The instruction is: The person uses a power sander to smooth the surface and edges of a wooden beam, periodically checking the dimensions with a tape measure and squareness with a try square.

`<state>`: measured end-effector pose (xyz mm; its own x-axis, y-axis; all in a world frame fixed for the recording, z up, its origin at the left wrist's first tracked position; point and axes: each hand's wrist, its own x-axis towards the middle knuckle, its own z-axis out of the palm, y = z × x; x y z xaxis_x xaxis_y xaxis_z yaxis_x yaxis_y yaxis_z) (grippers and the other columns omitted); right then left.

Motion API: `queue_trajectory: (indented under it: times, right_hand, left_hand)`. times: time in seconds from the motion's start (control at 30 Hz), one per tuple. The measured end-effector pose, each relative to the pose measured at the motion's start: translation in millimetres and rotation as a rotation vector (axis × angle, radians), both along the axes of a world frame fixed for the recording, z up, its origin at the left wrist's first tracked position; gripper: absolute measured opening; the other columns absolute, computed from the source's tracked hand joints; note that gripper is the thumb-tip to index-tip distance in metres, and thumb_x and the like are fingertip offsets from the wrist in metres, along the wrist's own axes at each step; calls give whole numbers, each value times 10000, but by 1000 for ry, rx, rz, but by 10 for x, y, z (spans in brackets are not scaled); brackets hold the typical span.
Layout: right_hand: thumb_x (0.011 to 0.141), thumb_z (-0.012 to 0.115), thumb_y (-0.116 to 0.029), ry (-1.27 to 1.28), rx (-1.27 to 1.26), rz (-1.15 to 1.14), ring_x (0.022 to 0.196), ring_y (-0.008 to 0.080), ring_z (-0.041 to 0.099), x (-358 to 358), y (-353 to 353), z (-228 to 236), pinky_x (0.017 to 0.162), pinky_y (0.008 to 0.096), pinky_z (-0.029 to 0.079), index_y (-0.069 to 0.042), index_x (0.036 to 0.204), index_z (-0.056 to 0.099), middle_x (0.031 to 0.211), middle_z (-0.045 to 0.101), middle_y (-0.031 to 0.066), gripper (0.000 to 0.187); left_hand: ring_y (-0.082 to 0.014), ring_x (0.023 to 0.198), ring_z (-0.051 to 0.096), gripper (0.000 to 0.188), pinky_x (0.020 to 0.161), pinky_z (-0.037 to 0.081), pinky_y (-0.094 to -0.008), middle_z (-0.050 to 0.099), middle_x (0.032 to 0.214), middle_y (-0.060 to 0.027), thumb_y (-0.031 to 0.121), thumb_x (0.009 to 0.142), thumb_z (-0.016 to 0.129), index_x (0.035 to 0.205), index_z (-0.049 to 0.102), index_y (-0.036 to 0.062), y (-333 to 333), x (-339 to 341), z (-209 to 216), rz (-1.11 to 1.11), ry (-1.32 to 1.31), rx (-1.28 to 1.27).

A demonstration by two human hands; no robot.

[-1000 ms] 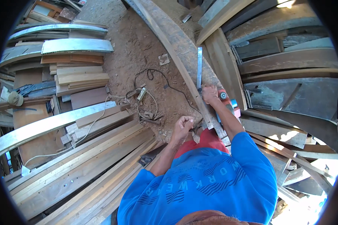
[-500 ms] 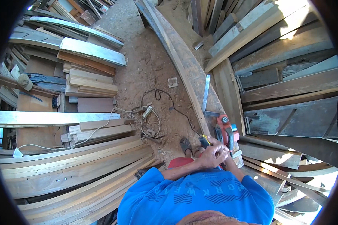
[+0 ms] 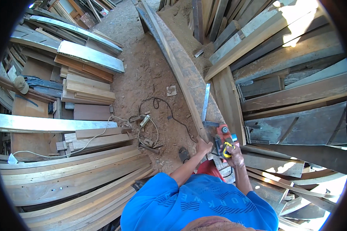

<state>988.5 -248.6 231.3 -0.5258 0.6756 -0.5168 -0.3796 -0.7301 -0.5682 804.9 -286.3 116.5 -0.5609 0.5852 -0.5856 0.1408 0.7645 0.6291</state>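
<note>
A long narrow wooden board (image 3: 177,73) lies along the workbench (image 3: 187,63), and its near end is under my left hand (image 3: 203,146). The fingers of that hand are closed over the board's edge. On the right, my right hand (image 3: 235,157) grips a yellow and black tape measure (image 3: 228,149). Just beyond that hand sits a red power tool (image 3: 222,131), which looks like an electric planer, partly hidden by the hand and tape measure. Farther up the bench rests a try square (image 3: 206,102) with a pale metal blade, close beside the board.
Stacked planks (image 3: 73,173) fill the left side, and more timber (image 3: 297,119) leans along the right. A dark cord (image 3: 177,122) and a pale extension socket (image 3: 145,121) lie on the dirt floor (image 3: 142,77). Below the bench end my sandalled foot (image 3: 184,154) shows.
My hands were together near the bench end and are now apart. The left has moved left onto the board; the right has moved right with the tape measure, beside the red tool.
</note>
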Motion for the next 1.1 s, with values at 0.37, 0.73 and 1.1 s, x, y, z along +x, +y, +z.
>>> queue_trajectory:
  times: [0.37,0.73,1.1]
  right_hand:
    - [994,559,-445,232,-58,120,987,301,678,-318,209,435,738,461,623,-115,1393,519,1224,625,155,519]
    - [1028,499,-256,-31,467,466,1070,160,579,-1220,123,1257,789,319,587,-83,1474,466,1252,581,101,479]
    - [959,553,-285,-355,1033,684,1196,255,530,-1741,-128,1379,1037,371,409,-31,1423,470,1284,565,175,536]
  left_hand:
    - [-264,1074,661,565,944,545,-423,652,1198,-151,126,784,698,1300,548,-49,-896,-742,786,223,-996,564]
    - [-220,1252,511,527,1087,404,-371,529,1326,-158,243,1006,507,1431,342,-21,-1754,-1583,1758,411,-540,865]
    - [-222,1223,554,502,1064,439,-372,547,1332,-166,345,1066,396,1423,381,-8,-1679,-1771,1655,313,-678,871]
